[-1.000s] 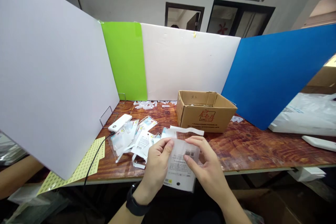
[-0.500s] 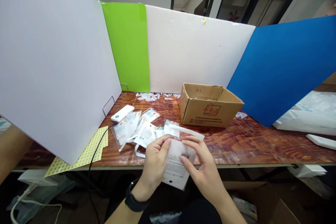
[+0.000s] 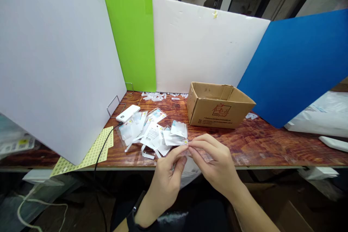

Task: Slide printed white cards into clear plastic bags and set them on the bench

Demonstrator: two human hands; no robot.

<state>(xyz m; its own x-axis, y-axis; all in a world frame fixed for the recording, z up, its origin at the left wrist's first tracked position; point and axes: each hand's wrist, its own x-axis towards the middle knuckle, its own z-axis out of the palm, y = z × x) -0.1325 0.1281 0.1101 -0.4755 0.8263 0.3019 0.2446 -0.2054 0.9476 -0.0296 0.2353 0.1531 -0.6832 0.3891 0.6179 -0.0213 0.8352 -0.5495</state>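
Observation:
Between my hands, at the front edge of the table, hangs a clear plastic packet with a white printed card (image 3: pixel 190 172) inside. My left hand (image 3: pixel 167 174) is closed, pinching the packet's top edge with its fingers. My right hand (image 3: pixel 214 159) pinches the same edge, its fingertips touching those of the left. Both hands partly cover the packet. Just beyond them lies a loose pile of similar card packets (image 3: pixel 152 135), with a white strip (image 3: pixel 147 152) at its near side.
An open cardboard box (image 3: pixel 221 113) stands behind my right hand. Small white pieces (image 3: pixel 154 96) lie by the back panel. A white power bank (image 3: pixel 127 113) with a black cable and yellow dotted sticker sheets (image 3: pixel 95 146) are at left. Upright panels enclose the table.
My fingertips have come together at the packet's top edge, and my right hand has moved up off the card's face. A white strip beyond my hands no longer shows there.

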